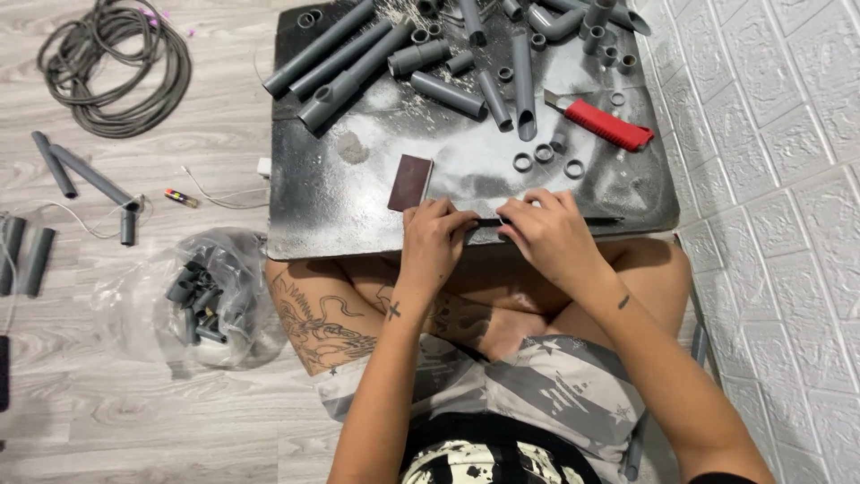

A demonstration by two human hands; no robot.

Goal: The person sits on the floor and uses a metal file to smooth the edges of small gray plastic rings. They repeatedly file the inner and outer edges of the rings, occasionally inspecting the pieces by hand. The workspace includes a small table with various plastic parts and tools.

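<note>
1. The person sits cross-legged on the floor (134, 394) with a low black counter (358, 229) over the knees, both hands at its near edge.
2. The left hand (436, 240) is clenched on the near end of a thin dark rod-like tool (546, 220), fingers curled over it right at the near edge.
3. The right hand (548, 235) lies over the middle of the same tool, fingers bent and pressing it down; the tool's far end sticks out toward the right edge of the counter. What exactly the tool is I cannot tell, as the hands cover most of it.
4. A small dark red-brown rectangular block (410, 183) lies just beside the left hand, toward the counter's middle.
5. Three short grey rings (546, 159) sit near the right hand, a little further in from the near edge.
6. A red-handled knife (602, 122) lies toward the right edge, and cut grey pipe lengths (358, 63) crowd the far edge among pale dust.
7. The step in hand appears to be working or steadying the thin tool against the near edge with both hands.
8. Any further move here would call for firm downward pressure from the right hand and a fixed hold by the left, so the tool does not slip off the edge onto the legs.
</note>
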